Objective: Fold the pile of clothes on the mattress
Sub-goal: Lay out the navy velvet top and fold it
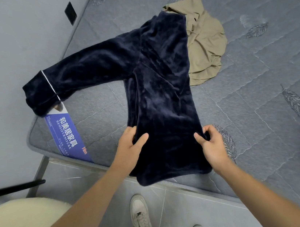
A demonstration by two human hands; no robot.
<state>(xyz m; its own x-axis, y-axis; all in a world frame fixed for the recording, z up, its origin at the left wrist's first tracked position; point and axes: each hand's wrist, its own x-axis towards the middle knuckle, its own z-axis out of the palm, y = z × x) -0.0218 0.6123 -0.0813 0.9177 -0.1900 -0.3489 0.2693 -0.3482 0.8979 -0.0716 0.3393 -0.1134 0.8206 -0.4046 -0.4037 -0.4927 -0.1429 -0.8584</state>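
While one sleeve trails toward nine o'clock, the dark navy plush long-sleeved top [160, 93] is spread flat on the grey quilted mattress [256, 84], its hem pinched by the left hand [130, 146] and right hand [211, 143], probably for folding.

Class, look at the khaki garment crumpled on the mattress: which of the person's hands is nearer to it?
Right. The right hand grips the navy top's near edge on the same side as the khaki garment; the left hand grips the opposite edge, farther away.
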